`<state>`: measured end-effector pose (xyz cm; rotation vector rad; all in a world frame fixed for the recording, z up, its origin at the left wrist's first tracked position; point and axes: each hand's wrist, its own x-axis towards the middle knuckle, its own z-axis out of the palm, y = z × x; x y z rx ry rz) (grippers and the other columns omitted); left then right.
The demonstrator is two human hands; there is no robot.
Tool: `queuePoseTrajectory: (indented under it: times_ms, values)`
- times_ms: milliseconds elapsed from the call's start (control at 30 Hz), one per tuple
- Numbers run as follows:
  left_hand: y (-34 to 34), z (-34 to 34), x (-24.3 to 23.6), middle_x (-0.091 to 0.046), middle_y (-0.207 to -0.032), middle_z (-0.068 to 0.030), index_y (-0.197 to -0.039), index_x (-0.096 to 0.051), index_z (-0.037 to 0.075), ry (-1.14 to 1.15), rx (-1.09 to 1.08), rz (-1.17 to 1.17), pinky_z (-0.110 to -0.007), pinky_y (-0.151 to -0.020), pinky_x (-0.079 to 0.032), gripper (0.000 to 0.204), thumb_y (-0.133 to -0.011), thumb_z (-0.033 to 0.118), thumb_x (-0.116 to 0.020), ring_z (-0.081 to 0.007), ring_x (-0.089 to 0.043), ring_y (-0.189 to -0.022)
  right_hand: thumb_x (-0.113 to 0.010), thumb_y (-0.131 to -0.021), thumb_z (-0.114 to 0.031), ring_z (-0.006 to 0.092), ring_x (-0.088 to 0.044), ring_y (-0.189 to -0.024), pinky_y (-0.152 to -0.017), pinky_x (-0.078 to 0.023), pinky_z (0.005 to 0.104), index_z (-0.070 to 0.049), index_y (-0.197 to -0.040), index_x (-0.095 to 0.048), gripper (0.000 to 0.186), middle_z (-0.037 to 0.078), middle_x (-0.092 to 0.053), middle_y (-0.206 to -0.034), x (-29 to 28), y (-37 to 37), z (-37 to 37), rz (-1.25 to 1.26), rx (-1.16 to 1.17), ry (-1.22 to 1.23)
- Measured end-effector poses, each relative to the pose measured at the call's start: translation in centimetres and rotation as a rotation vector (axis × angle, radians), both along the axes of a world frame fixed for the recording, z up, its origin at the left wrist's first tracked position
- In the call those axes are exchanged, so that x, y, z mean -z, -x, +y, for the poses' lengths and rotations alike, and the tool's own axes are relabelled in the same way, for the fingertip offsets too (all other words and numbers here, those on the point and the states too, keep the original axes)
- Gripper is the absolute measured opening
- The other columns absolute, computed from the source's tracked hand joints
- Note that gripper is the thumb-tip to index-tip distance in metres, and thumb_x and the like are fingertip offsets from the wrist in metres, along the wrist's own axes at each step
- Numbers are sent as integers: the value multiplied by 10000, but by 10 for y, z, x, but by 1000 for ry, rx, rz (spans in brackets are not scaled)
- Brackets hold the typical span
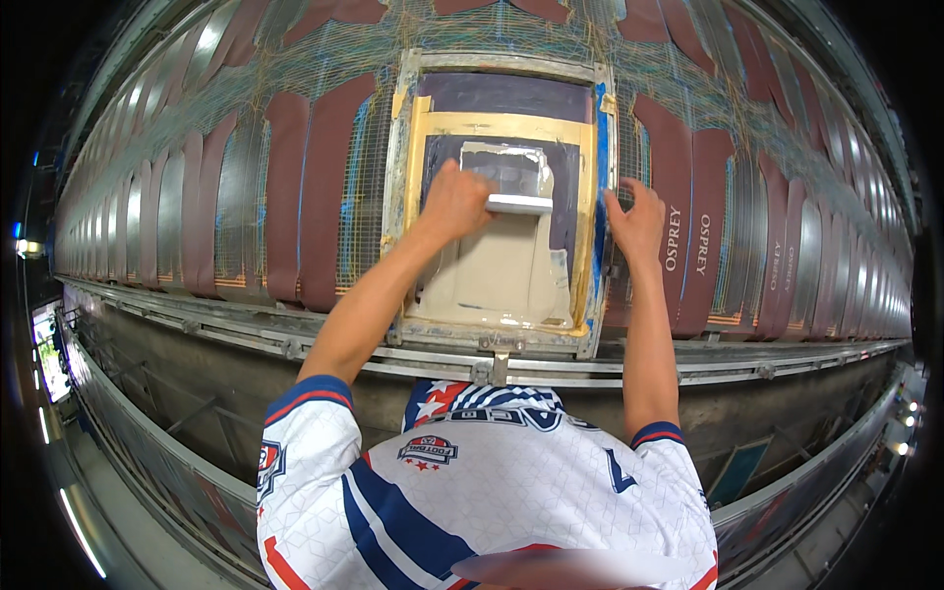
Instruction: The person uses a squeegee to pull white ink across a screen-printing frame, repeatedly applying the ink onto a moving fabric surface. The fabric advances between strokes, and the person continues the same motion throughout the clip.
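My left hand (458, 202) is closed around the end of a squeegee (521, 204), a pale flat bar lying across the screen inside a printing frame (402, 197). Cream-coloured ink (497, 270) covers the screen on the near side of the squeegee, and a wet rim of it runs round the window beyond. Just off the frame's right side is my right hand (639, 221), its thumb and fingers apart and curved, with nothing seen in them. Whether its fingertips touch the frame, I cannot tell.
Maroon cut pieces (325, 197) lie in rows along a long, curving-looking table, over thread-like coloured lines; some on the right (688, 216) bear pale lettering. Yellow tape (506, 125) borders the screen. A metal rail (551, 372) with clamps runs along the table's near edge.
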<state>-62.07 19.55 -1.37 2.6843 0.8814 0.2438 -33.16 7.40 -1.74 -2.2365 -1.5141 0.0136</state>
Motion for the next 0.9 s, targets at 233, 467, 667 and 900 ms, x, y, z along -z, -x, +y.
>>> queuePoseTrajectory:
  times_ms: [233, 467, 667, 900]
  values:
    - [-17, 67, -15, -685, -664, -98, -800, -747, 129, 77, -7, -107, -432, -709, -525, 263, -646, 304, -870, -318, -674, -645, -800, -823, -333, 297, -695, -946, -862, -529, 379, -12, -1172, -677, 489, 175, -723, -1036, -63, 41, 103, 559, -595, 377]
    - [-33, 91, -5, -695, -721, -97, -788, -745, 121, 138, -58, 9, -416, -756, -469, 249, -659, 290, -877, -310, -656, -721, -721, -760, -167, 410, -690, -834, -767, -553, 492, -9, -866, -681, 194, 216, -711, -850, -17, 52, 145, 256, -634, 460]
    - [-20, 67, 11, -686, -703, -103, -767, -733, 117, 77, -43, -158, -426, -687, -482, 234, -615, 224, -877, -330, -647, -672, -772, -751, -141, 418, -674, -788, -721, -532, 498, -38, -870, -693, 176, 209, -697, -797, -13, 69, 120, 219, -602, 391]
    - [34, -82, -2, -671, -764, -61, -785, -686, 113, 141, -28, -125, -424, -721, -426, 251, -593, 150, -843, -276, -649, -747, -771, -646, -82, 336, -658, -726, -703, -502, 458, -70, -762, -593, 213, 129, -654, -717, -17, 116, -26, 163, -715, 319]
